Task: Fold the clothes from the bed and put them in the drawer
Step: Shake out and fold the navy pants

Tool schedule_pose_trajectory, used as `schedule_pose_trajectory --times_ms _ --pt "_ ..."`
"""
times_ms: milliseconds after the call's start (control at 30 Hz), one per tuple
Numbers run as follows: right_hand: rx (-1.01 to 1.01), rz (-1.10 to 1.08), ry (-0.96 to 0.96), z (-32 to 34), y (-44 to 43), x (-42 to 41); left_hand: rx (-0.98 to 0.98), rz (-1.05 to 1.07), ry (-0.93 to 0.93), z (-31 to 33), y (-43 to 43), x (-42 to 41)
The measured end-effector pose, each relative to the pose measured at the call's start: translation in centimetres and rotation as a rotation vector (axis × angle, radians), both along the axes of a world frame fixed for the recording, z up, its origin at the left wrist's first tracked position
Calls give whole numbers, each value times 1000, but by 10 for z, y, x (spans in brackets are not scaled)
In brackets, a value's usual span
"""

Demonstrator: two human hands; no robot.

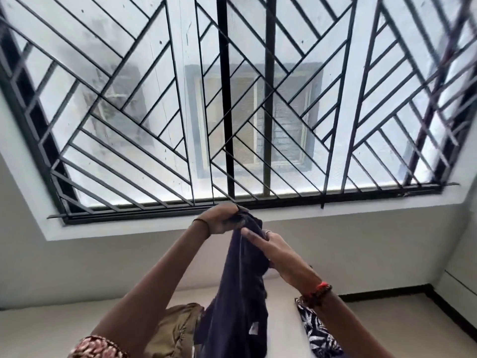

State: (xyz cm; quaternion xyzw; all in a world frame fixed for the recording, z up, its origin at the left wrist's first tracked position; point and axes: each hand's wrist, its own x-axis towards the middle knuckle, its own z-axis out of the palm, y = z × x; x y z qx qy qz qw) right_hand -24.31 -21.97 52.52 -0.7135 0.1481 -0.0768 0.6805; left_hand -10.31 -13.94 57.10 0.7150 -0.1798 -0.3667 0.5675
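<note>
Head view: dark navy garment (237, 306) held up before the barred window (232, 99), hanging down over the bed (374, 319). Left hand (219, 219) curled tight round the top edge of it; right hand (271, 250) just below, touching the cloth, pinching a fold between thumb and fingers. Underneath, on the bed: olive garment (175, 329) at left, black-and-white leaf-print cloth (315, 332) at right.

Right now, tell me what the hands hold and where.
Both hold the navy garment: the left hand grips its bunched top end, the right hand pinches the fabric just below.
</note>
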Motion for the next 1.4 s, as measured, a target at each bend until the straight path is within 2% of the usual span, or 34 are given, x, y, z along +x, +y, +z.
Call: schedule_pose_trajectory --times_ms 67,200,367,467,633,733,833,900,1000,1133,1267,1400 --pt "-70 -10 -31 4 -7 -5 -116 4 86 12 -4 -4" --pt "0 -120 -159 13 -38 -7 -303 23 221 31 -5 -3" --pt "56 -199 -405 39 -72 -2 -371 43 376 37 -2 1" --pt "86 -167 -447 55 -82 5 -310 26 320 36 -6 1" --pt "367 -131 -513 69 -94 23 -145 -57 174 33 -8 -10" --pt "385 -151 -473 73 -95 28 -41 -183 105 30 -3 -14" --pt "397 -97 -479 76 -91 31 52 -278 -129 28 0 -12" --pt "382 -74 -476 77 -88 31 21 -304 -176 27 -2 -12" --pt "360 -22 -471 79 -82 32 -91 -336 -102 25 -7 -16" --pt "376 63 -481 85 -79 29 -167 -289 -318 22 -13 -27" --pt "340 102 -494 88 -82 24 -396 -270 -246 35 -17 -29" --pt "311 114 -495 83 -88 21 -442 -258 -294 45 -21 -28"
